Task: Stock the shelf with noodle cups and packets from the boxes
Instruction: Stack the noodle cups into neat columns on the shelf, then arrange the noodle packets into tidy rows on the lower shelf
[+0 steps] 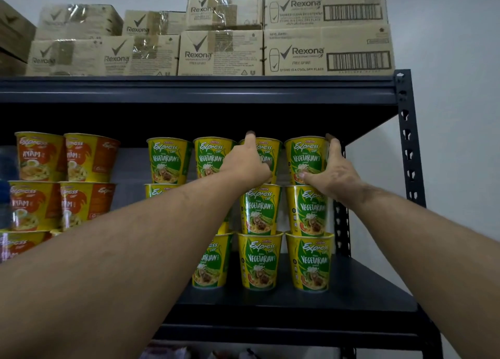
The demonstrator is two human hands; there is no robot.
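- Two bare forearms are reaching from the bottom corners toward the centre of the frame, in front of a dark metal shelf unit that is filling most of the view.
- Several Rexona cartons are sitting in two layers along the top shelf, across the upper part of the frame.
- Green-and-yellow vegetarian noodle cups are standing in stacks three high at centre and centre right, on the middle shelf board.
- Orange-and-yellow ayam cups are standing stacked at the left edge, apart from the green ones.
- The left hand is curling around the top cup of the second stack from the right, index finger lying over its rim.
- The right hand is grasping the top cup of the rightmost stack, thumb on its front, fingers along its right side.
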